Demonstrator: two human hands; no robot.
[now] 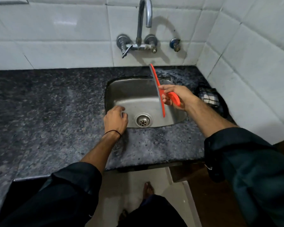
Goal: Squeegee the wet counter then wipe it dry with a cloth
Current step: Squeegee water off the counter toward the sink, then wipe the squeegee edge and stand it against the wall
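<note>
Right hand (175, 97) clamped round orange squeegee (156, 82) held above sink (121, 89), left hand (116, 119) loosely curled, empty, seemingly rested on its rim, checked cloth (209, 98) laid on counter (47, 104)

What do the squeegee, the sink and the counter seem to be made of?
The squeegee is probably plastic, bright orange and smooth, with a grey edge strip that may be rubber. The sink is likely stainless steel, brushed grey with dull reflections. The counter seems to be polished granite, dark with light speckles and a wet sheen.
</note>
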